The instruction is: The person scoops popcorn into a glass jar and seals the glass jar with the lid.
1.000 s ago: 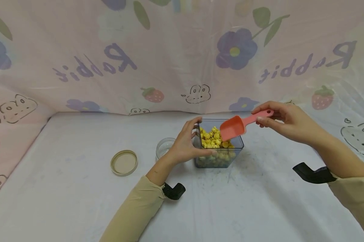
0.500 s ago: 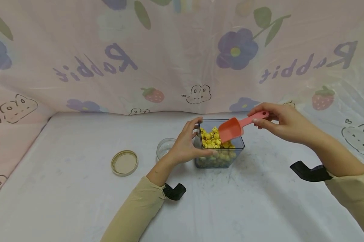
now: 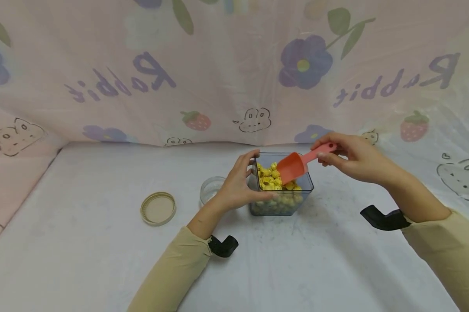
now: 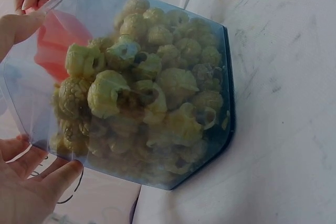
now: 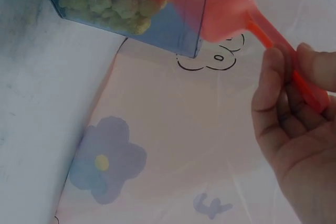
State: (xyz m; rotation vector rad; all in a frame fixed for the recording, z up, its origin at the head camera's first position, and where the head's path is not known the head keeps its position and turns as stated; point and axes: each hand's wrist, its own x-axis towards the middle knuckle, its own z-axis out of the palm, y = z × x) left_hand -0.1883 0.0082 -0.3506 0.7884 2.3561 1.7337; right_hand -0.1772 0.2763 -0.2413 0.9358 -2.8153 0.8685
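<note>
A clear bluish square container (image 3: pixel 275 210) stands on the white surface, partly filled with yellow popcorn (image 3: pixel 268 177). My left hand (image 3: pixel 236 186) grips its left side, fingers at the far edge and thumb along the near wall. In my right hand (image 3: pixel 349 158) the handle of a pink scoop (image 3: pixel 292 167) is pinched between thumb and fingers. The scoop's tip dips into the container and touches the popcorn. Through the wall, the left wrist view shows the scoop (image 4: pixel 58 43) beside the popcorn (image 4: pixel 142 87). The right wrist view shows the fingers curled round the handle.
Left of the container, partly hidden behind my left hand, is a clear round jar (image 3: pixel 211 187). A round beige lid (image 3: pixel 158 209) lies farther left on the surface. A printed pink sheet (image 3: pixel 218 86) rises behind everything.
My right hand has moved left and slightly down with the scoop, bringing its tip deeper over the popcorn. The left hand keeps its hold on the container.
</note>
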